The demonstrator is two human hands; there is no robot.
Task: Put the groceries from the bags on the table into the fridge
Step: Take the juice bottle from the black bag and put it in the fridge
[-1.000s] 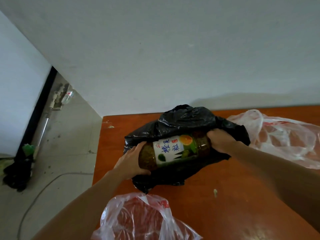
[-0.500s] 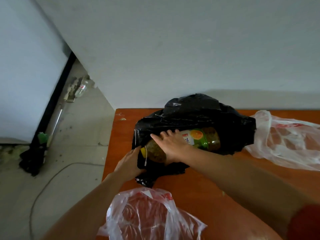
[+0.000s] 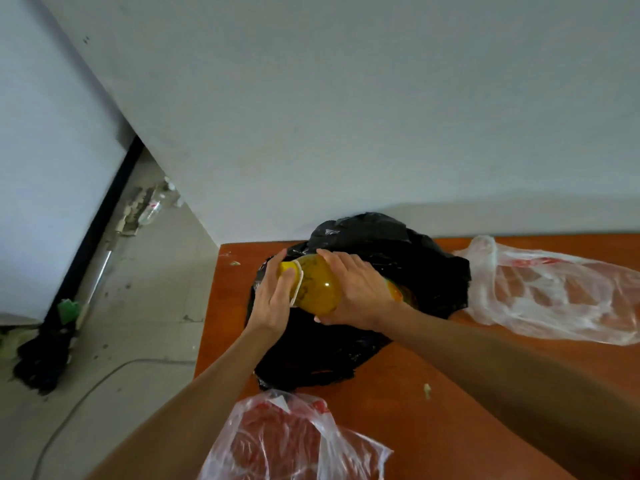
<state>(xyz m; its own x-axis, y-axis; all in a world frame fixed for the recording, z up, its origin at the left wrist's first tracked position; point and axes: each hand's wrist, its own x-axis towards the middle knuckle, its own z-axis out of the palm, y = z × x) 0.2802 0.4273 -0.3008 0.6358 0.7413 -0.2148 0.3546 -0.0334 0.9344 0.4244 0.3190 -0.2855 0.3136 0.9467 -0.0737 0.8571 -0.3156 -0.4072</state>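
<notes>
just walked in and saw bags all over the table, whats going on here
A person is unpacking groceries at a wooden table. Both hands are on a large jar of yellowish-green contents, drawing it out of a black plastic bag. The left hand cups the yellow-lidded end, and the right hand wraps over the jar's body. Two clear plastic bags wait on the table, one near the front edge and one to the right. No fridge is in view.

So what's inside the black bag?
A bottle with a yellow cap is coming out of the black bag, held by the left hand and right hand. Anything deeper inside is hidden by the plastic.
</notes>
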